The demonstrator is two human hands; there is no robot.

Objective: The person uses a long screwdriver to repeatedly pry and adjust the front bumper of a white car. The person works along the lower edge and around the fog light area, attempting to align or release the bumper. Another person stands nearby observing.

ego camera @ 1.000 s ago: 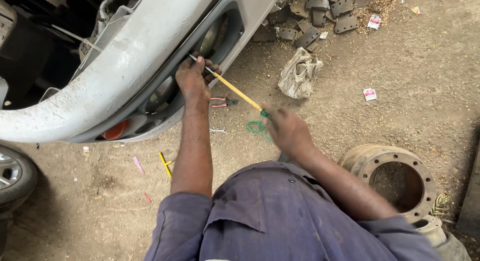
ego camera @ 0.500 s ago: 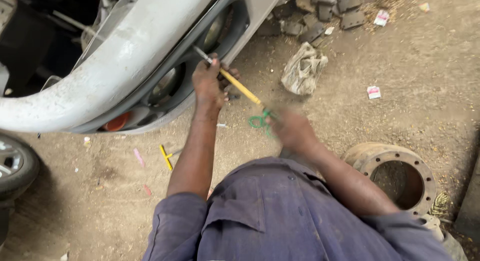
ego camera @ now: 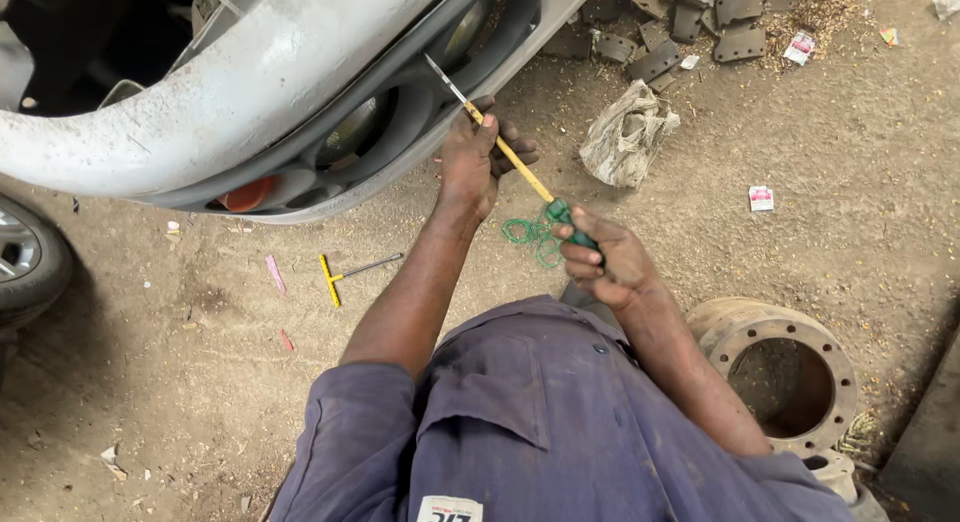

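Currently gripping long yellow-shafted screwdriver with green handle: right hand fisted on handle, left hand pinching shaft mid-length, metal tip up against grey car bumper.

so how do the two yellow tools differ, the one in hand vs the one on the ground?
The long screwdriver is held in both hands, tip at the bumper; the T-handle tool lies untouched on the dirt. The screwdriver has a green grip and yellow shaft; the T-handle tool has a yellow crossbar and bare metal stem. Both are slim.
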